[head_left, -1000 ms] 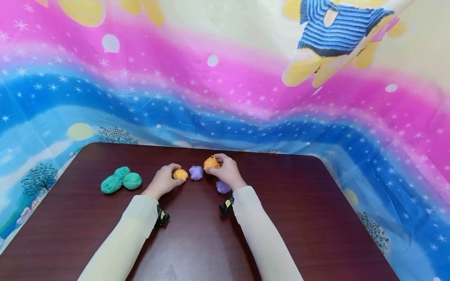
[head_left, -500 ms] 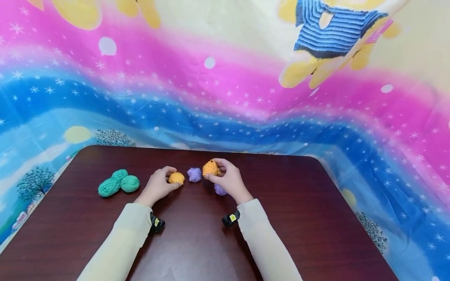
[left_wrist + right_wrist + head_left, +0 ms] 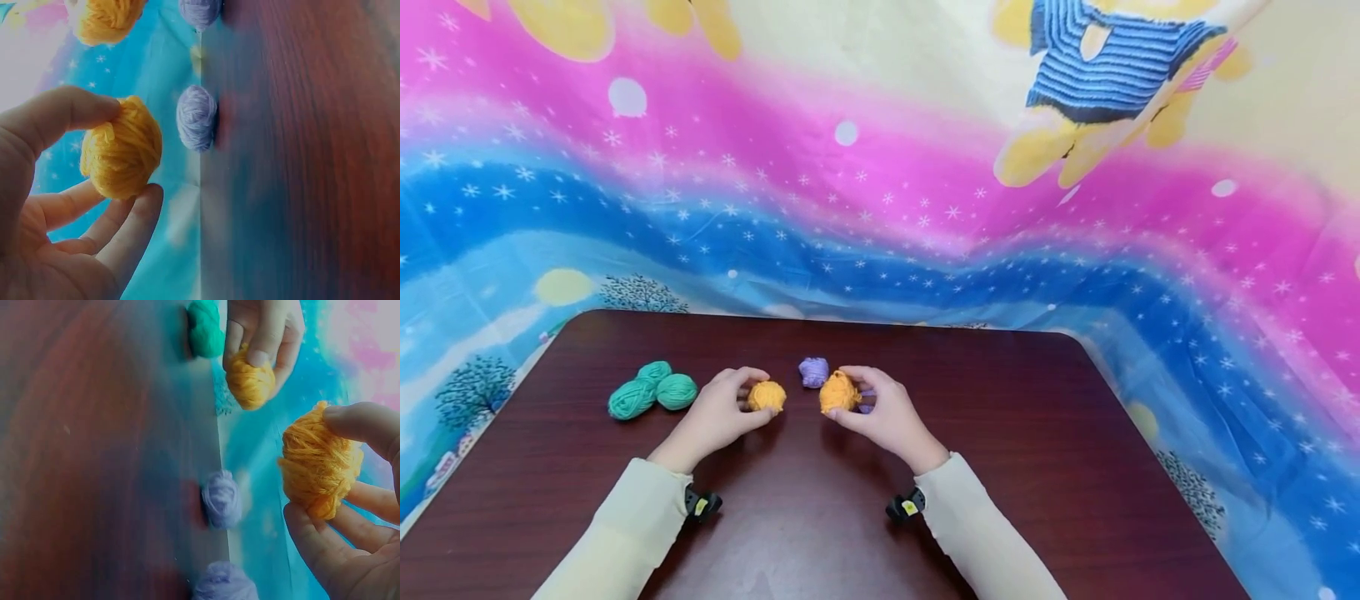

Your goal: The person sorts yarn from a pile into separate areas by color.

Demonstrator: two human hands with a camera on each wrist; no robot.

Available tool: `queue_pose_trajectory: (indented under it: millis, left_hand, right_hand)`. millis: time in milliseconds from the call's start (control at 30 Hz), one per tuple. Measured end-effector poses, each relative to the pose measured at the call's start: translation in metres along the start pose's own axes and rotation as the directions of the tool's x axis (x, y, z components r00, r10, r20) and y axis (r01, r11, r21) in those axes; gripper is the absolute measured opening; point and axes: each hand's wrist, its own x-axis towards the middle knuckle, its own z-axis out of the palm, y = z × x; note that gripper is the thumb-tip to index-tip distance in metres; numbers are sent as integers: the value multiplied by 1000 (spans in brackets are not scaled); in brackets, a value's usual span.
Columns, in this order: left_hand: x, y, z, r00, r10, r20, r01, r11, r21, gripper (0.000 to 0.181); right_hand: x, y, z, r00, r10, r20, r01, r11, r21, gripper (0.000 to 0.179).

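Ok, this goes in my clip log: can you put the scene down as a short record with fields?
Left hand: pinches one orange yarn ball above the table
Right hand: holds another orange yarn ball, also off the table
Purple yarn: one ball in plain sight, another ball mostly hidden behind the right hand in the head view
Green yarn: three balls clustered left of the left hand
Backdrop: patterned cloth

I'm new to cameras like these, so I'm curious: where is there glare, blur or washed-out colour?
Head view: pale sheen on the table near the bottom edge; left wrist: table smeared, backdrop washed out at upper left, though strands show on the nearer orange ball; right wrist: table soft too, backdrop pale at upper right.
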Motion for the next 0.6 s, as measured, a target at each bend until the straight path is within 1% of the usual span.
queue_pose_trajectory:
  millis: [100, 267, 400, 500, 600]
  left_hand:
    - [-8, 2, -1, 999, 35, 1, -35, 999, -17, 49]
    - [-20, 4, 1, 997, 63, 33, -60, 996, -67, 47]
    - [-27, 3, 1, 995, 85, 46, -81, 992, -95, 48]
    - [-31, 1, 1, 993, 101, 57, -95, 991, -94, 47]
    - [-34, -2, 1, 991, 106, 83, -99, 992, -85, 47]
  right_hand:
    - [-7, -2, 4, 1000, -3, 24, 3, 1000, 2, 61]
    - [-15, 0, 11, 999, -10, 50, 11, 1000, -14, 63]
    - [-20, 3, 17, 998, -8, 66, 10, 1000, -16, 62]
    - [-22, 5, 21, 997, -19, 75, 20, 1000, -14, 61]
    - [-24, 7, 26, 995, -38, 92, 37, 999, 7, 61]
